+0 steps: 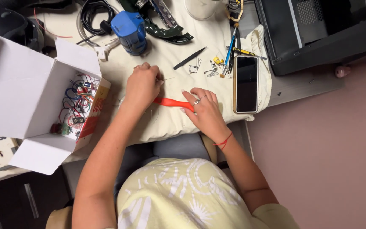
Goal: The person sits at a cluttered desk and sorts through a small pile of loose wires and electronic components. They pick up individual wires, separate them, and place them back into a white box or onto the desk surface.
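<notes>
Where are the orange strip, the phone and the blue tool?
Orange strip (172, 102): head view, on its middle, between the two hands.
Phone (246, 84): head view, centre of its dark screen.
Blue tool (129, 29): head view, top of its blue body.

Worktop (183, 46), cloth-covered: your left hand (142, 85) pinches a thin pin, fingers closed; your right hand (204, 108) presses flat on an orange strip (172, 102). Phone (246, 84) lies right, open white box (26, 93) left.
</notes>
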